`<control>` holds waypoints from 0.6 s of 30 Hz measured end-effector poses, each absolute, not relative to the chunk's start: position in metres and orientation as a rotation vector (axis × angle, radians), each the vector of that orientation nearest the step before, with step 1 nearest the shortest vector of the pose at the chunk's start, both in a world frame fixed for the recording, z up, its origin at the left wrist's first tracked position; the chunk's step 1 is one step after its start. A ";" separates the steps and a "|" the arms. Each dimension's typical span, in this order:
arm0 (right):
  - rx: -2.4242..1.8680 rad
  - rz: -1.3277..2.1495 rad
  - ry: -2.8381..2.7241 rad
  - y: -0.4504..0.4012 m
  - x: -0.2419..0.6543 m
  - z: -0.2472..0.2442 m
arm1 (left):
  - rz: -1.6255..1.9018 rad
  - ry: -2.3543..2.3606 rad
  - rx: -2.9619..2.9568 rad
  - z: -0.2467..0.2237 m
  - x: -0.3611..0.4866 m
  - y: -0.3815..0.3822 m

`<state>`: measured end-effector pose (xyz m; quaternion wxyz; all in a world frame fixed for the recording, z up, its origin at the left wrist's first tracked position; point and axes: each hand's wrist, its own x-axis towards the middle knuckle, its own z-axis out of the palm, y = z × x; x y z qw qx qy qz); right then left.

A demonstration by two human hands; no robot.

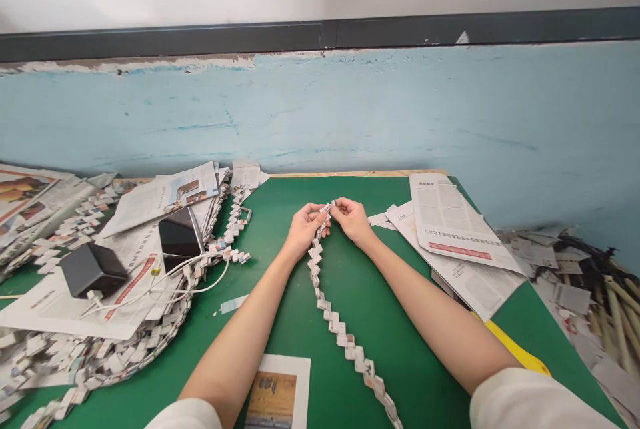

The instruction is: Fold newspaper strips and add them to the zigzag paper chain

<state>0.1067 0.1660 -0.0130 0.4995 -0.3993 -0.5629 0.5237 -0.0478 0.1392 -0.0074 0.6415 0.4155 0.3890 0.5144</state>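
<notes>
A zigzag chain of folded newspaper (339, 329) runs down the green table from between my hands toward the near edge. My left hand (306, 229) is closed around its far end, thumb on top. The fingertips of my right hand (351, 219) pinch at the tip of that end, where a small folded piece of paper (327, 208) shows. Both hands meet just above the table, near its middle. Whether the right fingers hold the chain's last link or a separate strip is hard to make out.
At left lie heaped paper chains (150, 342), newspaper sheets (155, 199), a phone (180, 237), a black charger block (93, 269) and a white cable (217, 282). Folded newspapers (450, 222) and a yellow-handled tool (517, 348) are at right. A picture card (304, 376) lies in front.
</notes>
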 end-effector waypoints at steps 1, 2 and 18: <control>-0.961 1.245 -1.374 0.166 0.107 -0.013 | 1.181 0.882 0.929 -0.007 -0.048 0.139; -0.961 1.225 -1.384 0.165 0.107 -0.013 | 1.191 0.877 0.907 -0.006 -0.049 0.140; -0.741 1.487 -1.221 0.166 0.115 -0.013 | 1.196 0.869 0.858 -0.007 -0.049 0.141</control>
